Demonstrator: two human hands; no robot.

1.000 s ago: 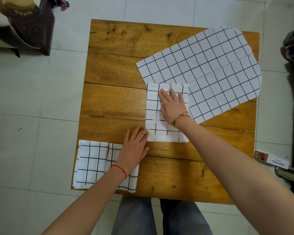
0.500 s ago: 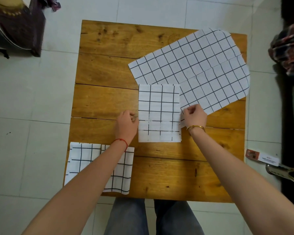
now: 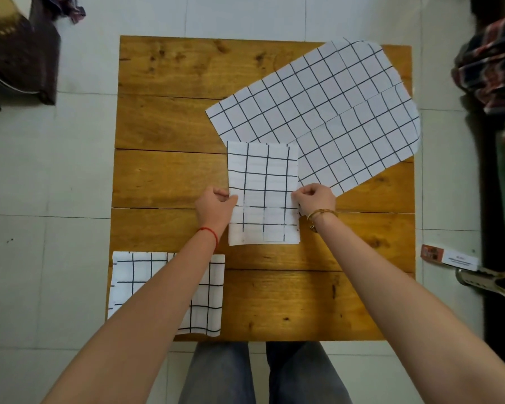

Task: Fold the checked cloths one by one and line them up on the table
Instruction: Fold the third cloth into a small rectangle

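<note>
A folded white cloth with black checks (image 3: 263, 182) lies upright in the middle of the wooden table (image 3: 169, 121). My left hand (image 3: 216, 207) pinches its left edge and my right hand (image 3: 315, 199) pinches its right edge, both about halfway down. Another folded checked cloth (image 3: 134, 275) lies at the table's near left corner, partly hidden under my left forearm. A stack of unfolded checked cloths (image 3: 327, 112) is spread over the far right of the table, its corner tucked under the middle cloth.
My legs in grey trousers (image 3: 263, 374) are at the table's near edge. A dark chair (image 3: 21, 53) stands on the tiled floor at the far left. Checked clothing (image 3: 493, 62) and a small card (image 3: 449, 256) lie to the right of the table.
Both hands left their flat rest, the left on the near cloth and the right on the middle cloth. They now pinch the middle cloth's side edges.
</note>
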